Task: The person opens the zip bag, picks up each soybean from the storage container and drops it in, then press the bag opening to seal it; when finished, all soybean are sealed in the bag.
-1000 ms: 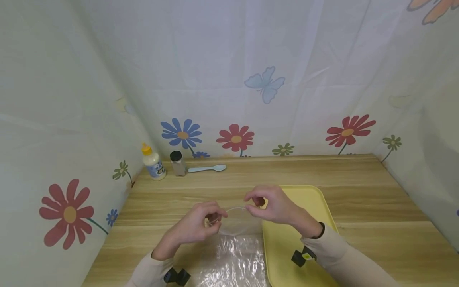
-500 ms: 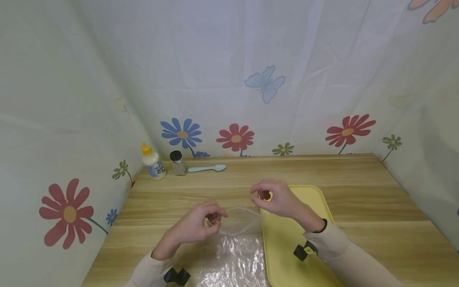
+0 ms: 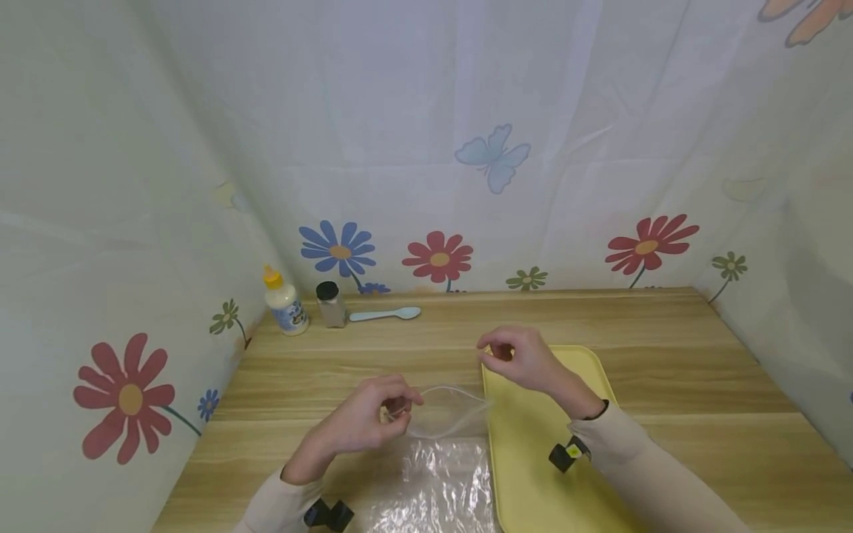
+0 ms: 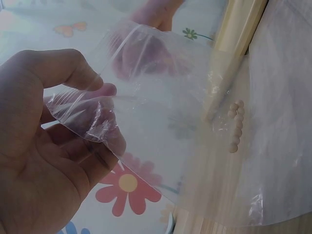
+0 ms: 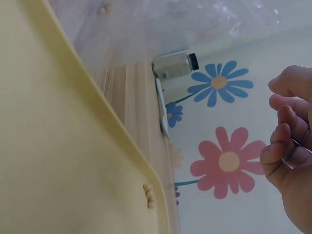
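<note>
The clear plastic bag (image 3: 436, 481) lies in front of you, left of the yellow tray (image 3: 526, 459), with its mouth gaping in a loop and the far right corner of that mouth reaching the tray's edge. Your left hand (image 3: 366, 416) has the left corner of the mouth, thumb and index finger pinching the film, as your left wrist view shows. A short row of small tan beads (image 4: 237, 126) appears through the film there; you cannot tell whether they sit inside the bag or behind it. Your right hand (image 3: 523, 359) hangs above the far left part of the tray, apart from the bag. Its fingers are curled, thumb and index tips close to each other; whether they meet on anything, you cannot tell. On the tray, near its rim, lies another small cluster of beads (image 5: 148, 196). Both your sleeves are pale, with a black device at each wrist. At the back left of the worktop (image 3: 673, 370) stand a bottle with a yellow cap (image 3: 287, 305) and a black-lidded jar (image 3: 332, 305), with a pale blue spoon (image 3: 385, 314) lying just beside the jar. Around the worktop hangs a white curtain (image 3: 393, 96) printed with flowers and a blue butterfly (image 3: 493, 158).
</note>
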